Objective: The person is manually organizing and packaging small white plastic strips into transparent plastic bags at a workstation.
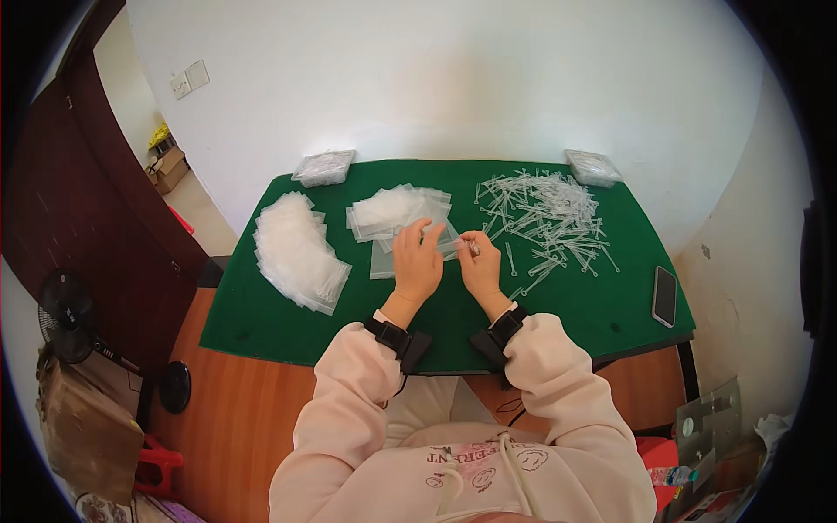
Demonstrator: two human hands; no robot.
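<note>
At the middle of the green-topped table, my left hand (pixel 418 264) rests over a clear zip bag (pixel 384 263), its fingers bent and spread apart. Close beside it, my right hand (pixel 481 268) is closed with small clear loop-ended plastic sticks showing at its fingers; how many is hidden. A bag edge reaches the gap between both hands. Just beyond lies a stack of clear zip bags (pixel 388 209). To the right spreads a loose pile of clear loop-ended sticks (pixel 549 218). On the left, filled zip bags (pixel 292 248) overlap in a curved row.
Clear boxes stand at the table's back corners, one left (pixel 323 168) and one right (pixel 594 167). A phone (pixel 664 296) lies near the right edge of the green tabletop (pixel 575 327). A black fan (pixel 70 314) and a cardboard box (pixel 87 423) are at the left.
</note>
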